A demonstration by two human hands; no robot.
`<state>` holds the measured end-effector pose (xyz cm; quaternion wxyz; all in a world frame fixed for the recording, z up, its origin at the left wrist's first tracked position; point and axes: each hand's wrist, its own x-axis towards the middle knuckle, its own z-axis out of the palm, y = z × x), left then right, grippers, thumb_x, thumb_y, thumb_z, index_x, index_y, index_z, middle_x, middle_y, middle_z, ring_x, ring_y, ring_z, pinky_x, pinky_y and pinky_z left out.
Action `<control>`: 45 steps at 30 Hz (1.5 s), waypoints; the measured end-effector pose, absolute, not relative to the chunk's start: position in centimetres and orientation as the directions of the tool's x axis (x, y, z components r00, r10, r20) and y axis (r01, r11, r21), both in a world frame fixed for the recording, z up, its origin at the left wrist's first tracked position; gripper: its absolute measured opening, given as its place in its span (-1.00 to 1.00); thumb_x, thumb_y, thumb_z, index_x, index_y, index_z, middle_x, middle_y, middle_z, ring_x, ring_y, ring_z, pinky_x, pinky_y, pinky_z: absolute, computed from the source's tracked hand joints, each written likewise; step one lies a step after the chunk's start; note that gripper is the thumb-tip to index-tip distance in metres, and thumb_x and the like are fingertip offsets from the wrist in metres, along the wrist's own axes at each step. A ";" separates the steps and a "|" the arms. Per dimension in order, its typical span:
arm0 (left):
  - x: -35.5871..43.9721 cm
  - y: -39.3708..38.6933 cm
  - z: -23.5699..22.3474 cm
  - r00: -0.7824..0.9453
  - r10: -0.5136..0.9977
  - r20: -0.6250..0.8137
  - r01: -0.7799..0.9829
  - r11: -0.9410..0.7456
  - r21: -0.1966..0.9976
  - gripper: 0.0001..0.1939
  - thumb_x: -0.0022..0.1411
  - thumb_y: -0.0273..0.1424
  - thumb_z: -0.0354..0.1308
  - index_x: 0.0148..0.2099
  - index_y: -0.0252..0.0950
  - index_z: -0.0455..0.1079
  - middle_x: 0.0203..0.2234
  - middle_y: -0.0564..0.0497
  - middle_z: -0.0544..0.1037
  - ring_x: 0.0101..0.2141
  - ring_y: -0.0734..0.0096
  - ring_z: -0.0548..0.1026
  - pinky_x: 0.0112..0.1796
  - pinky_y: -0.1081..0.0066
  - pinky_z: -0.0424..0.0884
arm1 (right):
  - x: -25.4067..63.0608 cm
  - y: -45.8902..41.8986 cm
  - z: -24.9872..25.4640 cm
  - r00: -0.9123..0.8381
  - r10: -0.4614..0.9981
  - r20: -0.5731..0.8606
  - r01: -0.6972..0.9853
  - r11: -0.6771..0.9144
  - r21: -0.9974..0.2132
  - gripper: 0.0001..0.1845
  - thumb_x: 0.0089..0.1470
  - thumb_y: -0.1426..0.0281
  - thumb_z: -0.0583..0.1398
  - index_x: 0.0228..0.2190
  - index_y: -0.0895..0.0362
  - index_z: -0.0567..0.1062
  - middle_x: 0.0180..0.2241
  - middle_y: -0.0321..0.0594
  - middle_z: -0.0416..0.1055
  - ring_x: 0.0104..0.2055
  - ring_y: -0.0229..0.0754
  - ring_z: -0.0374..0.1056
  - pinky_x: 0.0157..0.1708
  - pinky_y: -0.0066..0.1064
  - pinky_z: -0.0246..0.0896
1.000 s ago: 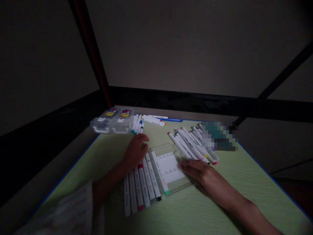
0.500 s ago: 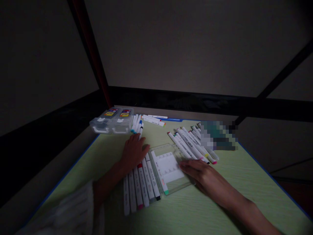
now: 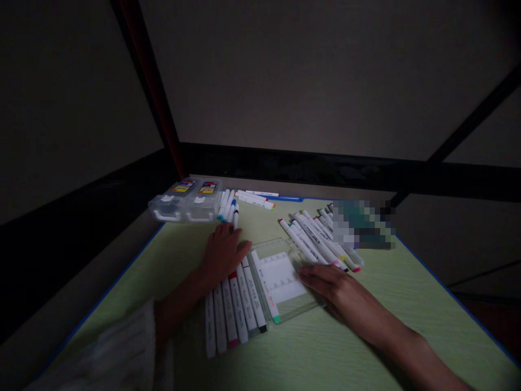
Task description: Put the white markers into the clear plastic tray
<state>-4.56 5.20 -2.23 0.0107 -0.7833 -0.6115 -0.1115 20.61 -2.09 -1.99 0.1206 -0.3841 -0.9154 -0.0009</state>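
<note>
My left hand (image 3: 223,251) lies over the upper ends of a row of white markers (image 3: 239,304), palm down, with its thumb spread away from the fingers. Whether its palm presses on them is hidden. Right of that row is a clear plastic marker case (image 3: 293,316), lying flat with a white insert (image 3: 281,278). One green-tipped marker (image 3: 266,290) rests along the case's left side. My right hand (image 3: 328,283) grips the case's right edge, fingers close together over the wall; its thumb is mostly hidden.
Two clear cases with handles (image 3: 185,201) stand at the back left of the green table (image 3: 407,326). Beside them lie loose markers (image 3: 228,205), with more markers (image 3: 255,200) at the back. Another pile of markers (image 3: 315,236) sits right, next to a blurred-out item (image 3: 364,224).
Hardly anything differs. My left hand has shifted very slightly, its thumb a touch further right; my right hand and the case stay in place.
</note>
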 end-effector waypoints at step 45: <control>-4.6 5.4 -2.5 0.322 0.913 0.250 0.925 -0.360 0.125 -0.69 0.17 -0.26 -0.04 -0.22 -0.36 0.40 -0.05 -0.12 0.35 -0.05 0.14 0.24 -0.04 0.19 0.18 | 20.7 -2.1 -1.8 -0.654 0.720 0.234 0.709 0.691 -0.144 -0.51 -0.05 0.66 0.03 -0.07 0.15 0.39 -0.12 -0.10 0.40 -0.08 -0.08 0.33 -0.10 -0.20 0.31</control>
